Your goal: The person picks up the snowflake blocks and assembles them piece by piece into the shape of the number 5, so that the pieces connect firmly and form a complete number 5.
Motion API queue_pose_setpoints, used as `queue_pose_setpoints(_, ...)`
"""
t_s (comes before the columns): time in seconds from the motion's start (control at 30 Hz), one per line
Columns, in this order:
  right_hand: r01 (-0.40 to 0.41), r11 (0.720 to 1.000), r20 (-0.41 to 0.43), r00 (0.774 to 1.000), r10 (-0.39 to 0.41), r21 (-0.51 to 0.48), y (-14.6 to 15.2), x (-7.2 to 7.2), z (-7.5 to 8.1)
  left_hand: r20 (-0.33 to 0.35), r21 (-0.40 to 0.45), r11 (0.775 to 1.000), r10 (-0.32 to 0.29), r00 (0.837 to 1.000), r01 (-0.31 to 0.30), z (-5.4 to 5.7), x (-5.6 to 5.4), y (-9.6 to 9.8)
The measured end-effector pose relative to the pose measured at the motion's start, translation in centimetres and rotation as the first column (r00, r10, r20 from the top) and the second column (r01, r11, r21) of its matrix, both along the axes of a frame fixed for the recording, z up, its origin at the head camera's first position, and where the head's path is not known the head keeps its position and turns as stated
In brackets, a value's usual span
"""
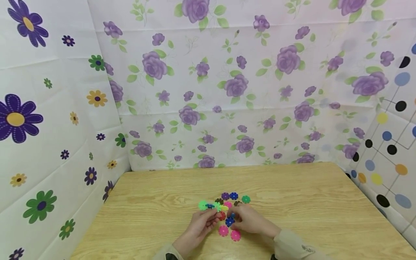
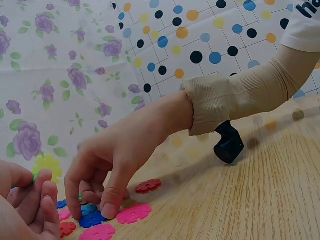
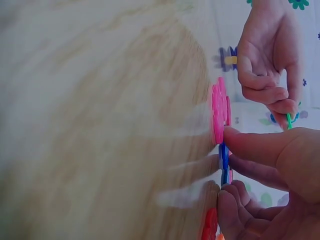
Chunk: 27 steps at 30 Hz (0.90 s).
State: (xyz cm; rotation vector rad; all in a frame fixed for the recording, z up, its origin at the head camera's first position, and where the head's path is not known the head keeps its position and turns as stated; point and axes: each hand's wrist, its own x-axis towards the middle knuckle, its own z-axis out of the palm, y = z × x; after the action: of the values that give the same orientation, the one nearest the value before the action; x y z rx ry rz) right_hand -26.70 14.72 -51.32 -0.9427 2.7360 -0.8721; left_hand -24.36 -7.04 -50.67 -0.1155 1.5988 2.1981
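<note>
In the head view, my left hand [image 1: 202,224] pinches a joined row of notched plastic discs: a light green disc [image 1: 203,205], a blue one seen nearly edge-on, another light green one and a yellow disc [image 1: 224,208]. To its right, my right hand [image 1: 251,219] reaches palm down to the tabletop. Its thumb and forefinger pinch a dark blue disc [image 1: 229,221], which lies low at the table in the left wrist view. Another blue disc [image 2: 89,208] shows under those fingers. Two pink discs [image 1: 223,230] lie just in front, and a red disc [image 1: 222,216] lies between the hands.
Beyond the hands, more loose discs lie on the wooden table [image 1: 156,202]: a purple disc [image 1: 225,196], a blue disc [image 1: 234,195], a teal green disc [image 1: 246,199] and brown ones. Patterned sheets [image 1: 208,90] hang at the back and both sides.
</note>
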Motion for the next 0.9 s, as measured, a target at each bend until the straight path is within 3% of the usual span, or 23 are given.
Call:
queue_pose_setpoints(0.33,0.053,0.998,0.078,0.996,-0.051,-0.02,-0.2,0.5,0.0,-0.008,-0.005,1.0,-0.013,1.0,0.013,-0.1,0.0,0.1)
queue_pose_setpoints(0.63,0.026,0.99,0.144,0.989,-0.007,-0.136,0.8,0.2,0.0,0.003,0.013,1.0,-0.01,1.0,0.01,-0.3,-0.1,0.1)
queue_pose_setpoints(0.9,0.1,0.967,0.193,0.98,-0.054,-0.236,1.6,0.0,1.1,0.007,0.025,1.0,-0.007,1.0,0.007,-0.2,-0.2,0.1)
